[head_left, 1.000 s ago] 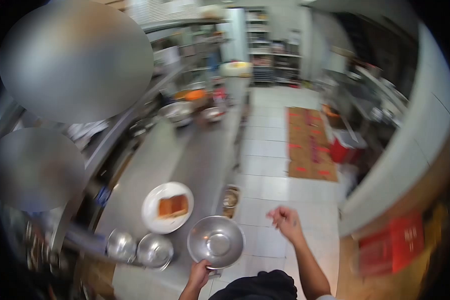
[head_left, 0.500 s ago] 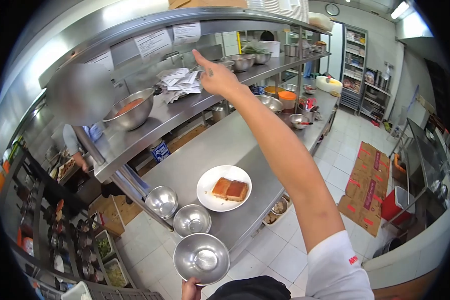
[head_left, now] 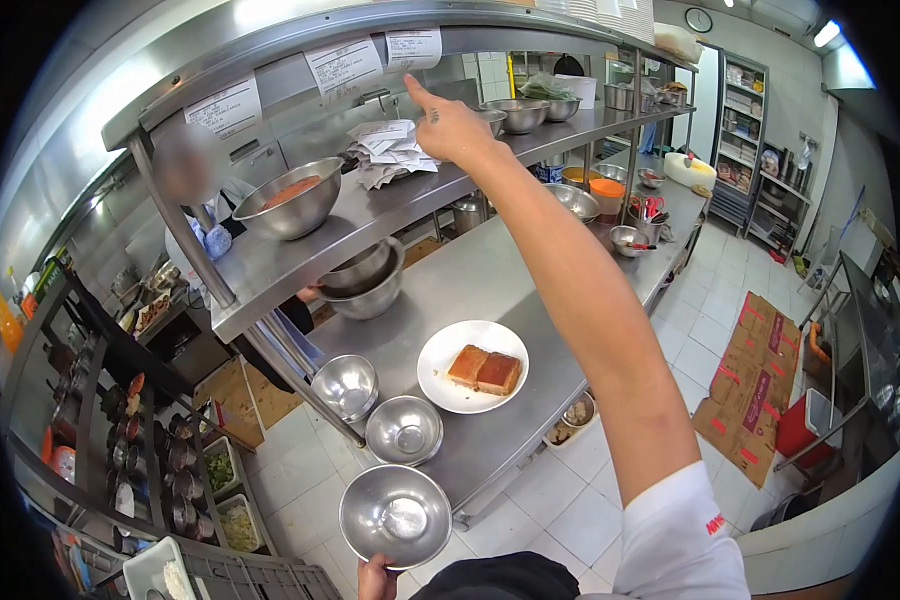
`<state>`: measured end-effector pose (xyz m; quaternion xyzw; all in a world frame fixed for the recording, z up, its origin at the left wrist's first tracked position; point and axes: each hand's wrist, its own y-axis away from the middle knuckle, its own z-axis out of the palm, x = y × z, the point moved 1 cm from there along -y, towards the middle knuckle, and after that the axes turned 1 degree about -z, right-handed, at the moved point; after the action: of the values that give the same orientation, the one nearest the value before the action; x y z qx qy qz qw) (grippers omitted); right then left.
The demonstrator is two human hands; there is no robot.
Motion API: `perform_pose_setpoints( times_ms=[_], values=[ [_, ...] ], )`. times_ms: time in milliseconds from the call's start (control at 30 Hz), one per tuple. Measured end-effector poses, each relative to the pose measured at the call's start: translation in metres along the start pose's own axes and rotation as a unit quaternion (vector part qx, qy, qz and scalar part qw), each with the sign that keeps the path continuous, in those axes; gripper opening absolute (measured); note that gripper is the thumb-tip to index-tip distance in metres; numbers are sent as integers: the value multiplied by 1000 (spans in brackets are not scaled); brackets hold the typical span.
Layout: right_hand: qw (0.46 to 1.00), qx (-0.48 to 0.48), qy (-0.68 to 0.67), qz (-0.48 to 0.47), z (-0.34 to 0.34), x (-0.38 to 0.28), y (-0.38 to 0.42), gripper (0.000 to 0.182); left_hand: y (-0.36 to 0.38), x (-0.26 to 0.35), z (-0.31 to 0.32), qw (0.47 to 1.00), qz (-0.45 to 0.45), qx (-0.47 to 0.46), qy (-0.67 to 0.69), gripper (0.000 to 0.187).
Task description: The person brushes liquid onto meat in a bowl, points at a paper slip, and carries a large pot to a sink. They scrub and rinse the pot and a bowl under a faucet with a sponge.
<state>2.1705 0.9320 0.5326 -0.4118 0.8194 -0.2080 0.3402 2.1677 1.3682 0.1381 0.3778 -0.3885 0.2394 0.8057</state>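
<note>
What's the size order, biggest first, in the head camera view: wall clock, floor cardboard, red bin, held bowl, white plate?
1. Floor cardboard
2. Held bowl and white plate, too alike to rank
3. Red bin
4. Wall clock

Flattened cardboard (head_left: 749, 390) lies on the tiled floor (head_left: 692, 320), near a red bin (head_left: 806, 424). Round clock (head_left: 699, 19) hangs above a tall, stocked rack (head_left: 741, 130).

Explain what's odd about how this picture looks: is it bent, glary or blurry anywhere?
Head view: wide-angle distortion bows the overhead rail and leaves black corners; glare whitens the upper left; highlights shine in the bowl held by the left hand; the co-worker's face is blurred, while the plate looks fairly sharp.
</note>
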Motion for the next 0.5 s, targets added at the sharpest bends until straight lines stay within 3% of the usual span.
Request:
perform_pose_setpoints(
  times_ms=[500],
  values=[
    [1000,9,-7,-3,-1,8,6,61,-4,2,-9,1000,-8,-9,5,47]
  ],
)
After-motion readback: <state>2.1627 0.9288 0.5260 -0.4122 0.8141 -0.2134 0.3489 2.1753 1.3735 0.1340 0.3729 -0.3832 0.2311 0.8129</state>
